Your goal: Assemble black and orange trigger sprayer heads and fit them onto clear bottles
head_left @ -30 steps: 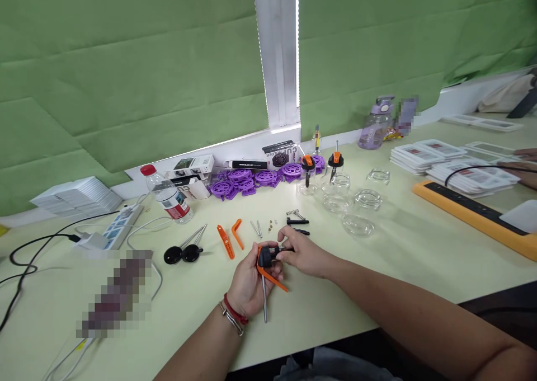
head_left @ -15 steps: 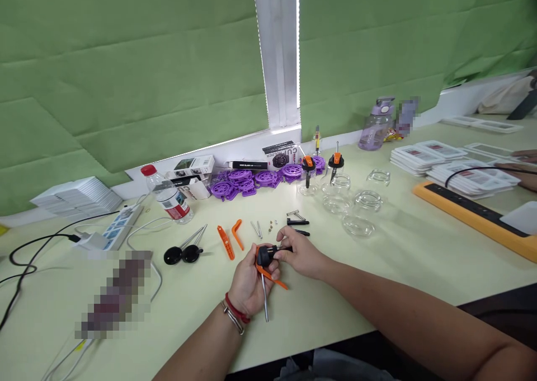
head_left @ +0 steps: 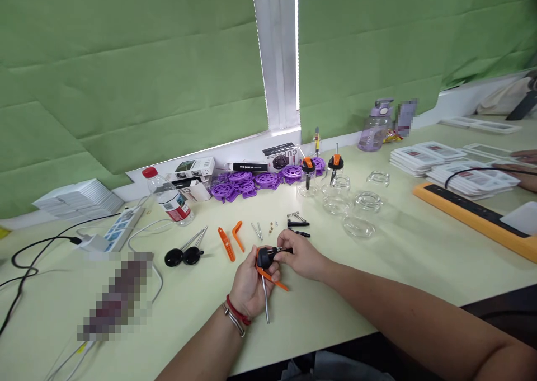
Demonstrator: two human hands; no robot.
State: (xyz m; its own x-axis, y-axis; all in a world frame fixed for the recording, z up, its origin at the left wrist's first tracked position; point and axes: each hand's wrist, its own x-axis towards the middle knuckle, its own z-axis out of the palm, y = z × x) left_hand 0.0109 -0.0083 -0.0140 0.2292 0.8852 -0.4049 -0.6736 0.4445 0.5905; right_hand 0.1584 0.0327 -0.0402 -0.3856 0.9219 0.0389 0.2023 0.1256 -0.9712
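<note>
My left hand (head_left: 246, 285) is closed around a black lid (head_left: 264, 257) with an orange lever (head_left: 280, 285); a metal tube (head_left: 266, 305) sticks out of it towards me. At the lid's far side, my right hand (head_left: 305, 256) pinches a thin black rod-like part (head_left: 287, 250) joined to or touching the lid. Just beyond the hands lie black plunger-like pieces (head_left: 300, 224), a coil spring (head_left: 296, 216), small brass bits (head_left: 271, 226) and metal pins (head_left: 257, 231). Orange levers (head_left: 226, 244) and two black lids with tubes (head_left: 184, 255) rest to the left.
Several glass jars (head_left: 358, 227) stand right of centre, two fitted with black-and-orange lids (head_left: 335, 161). Purple plastic parts (head_left: 266, 179) line the back. A water bottle (head_left: 172, 199), power strip (head_left: 125, 230) and cables are left; an orange-edged bar (head_left: 474, 220) and another person's hand (head_left: 520, 174) are right.
The view has shifted very slightly. Both hands keep the same hold on the lid and the black part, with no other visible change.
</note>
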